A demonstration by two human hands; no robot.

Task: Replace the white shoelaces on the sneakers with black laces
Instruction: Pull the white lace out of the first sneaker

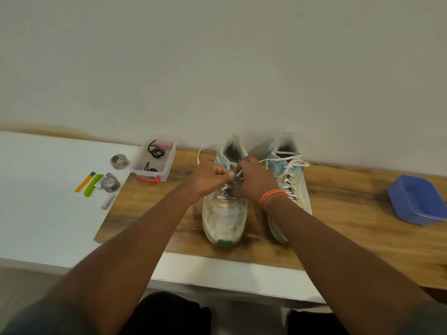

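Observation:
Two worn white sneakers stand side by side on a wooden board (338,228), toes toward me. Over the tongue of the left sneaker (226,213), my left hand (209,178) and my right hand (256,181) both pinch its white lace (226,189). A loose end of that lace (198,157) trails off to the left. The right sneaker (289,182) is fully laced in white and tied. A clear plastic box (154,158) with red clips, behind and to the left, holds the coiled black laces (156,151).
A blue plastic tub (418,201) sits at the board's right end. On the white table (48,201) to the left lie two round metal tins (119,162), a green and a yellow stick-shaped item (90,184), and a small white object (107,201). A wall rises right behind the shoes.

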